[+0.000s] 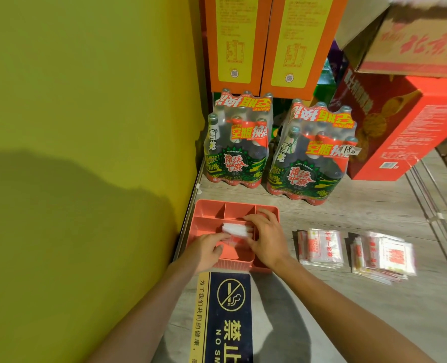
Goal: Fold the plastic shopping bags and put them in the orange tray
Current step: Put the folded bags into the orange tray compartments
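An orange tray (209,209) with several compartments sits on the wooden counter against the yellow-green wall. A folded white plastic bag (234,229) with red print lies in its large front compartment. My right hand (265,234) covers the bag's right end, fingers curled over it. My left hand (208,248) touches the bag's near left edge with its fingertips. Two flat stacks of plastic shopping bags lie on the counter to the right: the nearer stack (320,248) and the farther stack (384,254).
Two shrink-wrapped bottle packs (236,148) (312,158) stand just behind the tray. Orange cartons (269,40) and red boxes (400,124) fill the back and right. A dark no-smoking sign (227,315) lies on the counter in front of the tray.
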Motion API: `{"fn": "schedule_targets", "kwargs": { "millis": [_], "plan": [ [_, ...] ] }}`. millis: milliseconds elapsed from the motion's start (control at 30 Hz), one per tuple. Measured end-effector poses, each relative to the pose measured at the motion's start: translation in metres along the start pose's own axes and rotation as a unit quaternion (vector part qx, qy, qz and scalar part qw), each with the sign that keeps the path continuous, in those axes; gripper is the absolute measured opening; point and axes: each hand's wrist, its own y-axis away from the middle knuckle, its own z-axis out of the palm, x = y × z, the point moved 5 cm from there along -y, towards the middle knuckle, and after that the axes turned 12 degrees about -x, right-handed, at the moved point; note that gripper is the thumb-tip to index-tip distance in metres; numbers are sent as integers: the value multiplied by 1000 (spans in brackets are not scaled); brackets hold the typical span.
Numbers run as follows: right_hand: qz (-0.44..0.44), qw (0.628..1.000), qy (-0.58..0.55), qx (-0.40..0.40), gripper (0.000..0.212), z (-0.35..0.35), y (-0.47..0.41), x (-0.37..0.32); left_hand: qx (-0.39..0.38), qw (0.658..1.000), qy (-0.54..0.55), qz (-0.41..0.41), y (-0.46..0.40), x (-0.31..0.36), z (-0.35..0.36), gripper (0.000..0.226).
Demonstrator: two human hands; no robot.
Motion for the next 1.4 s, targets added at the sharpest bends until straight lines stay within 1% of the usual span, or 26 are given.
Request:
{"fn": "schedule_targets", "kwargs": {
  "millis": [67,167,300,367,533,700,900,1133,1233,1400],
  "plan": [
    [3,1000,-14,-11,58,-3,4,-1,14,1000,-2,8,4,1,-2,45],
    [5,1000,-3,-21,55,-7,8,-7,26,999,-16,19,14,3,-1,45],
    [18,999,27,-32,53,-11,4,-13,48,998,-50,1,18,5,-8,47],
    [25,999,23,-37,50,-12,0,-12,45,998,-36,-16,13,2,-8,47],
    [35,998,4,-52,48,-9,-2,-11,32,998,38,-25,6,-7,-2,42],
    [38,998,-9,-52,49,-10,-1,-12,28,998,38,-30,7,-4,-5,42],
    [22,998,-7,-66,60,-12,5,-14,35,999,-1,-34,14,-3,-10,39],
    [-8,996,-29,-79,66,-22,18,-14,38,998,-52,-24,33,6,-11,39],
    [-20,996,-46,-73,65,-36,33,-8,45,996,-76,5,39,14,-14,39],
    [-19,997,-68,-18,57,-73,69,24,62,985,-145,67,37,53,-17,38]
  ]
}}
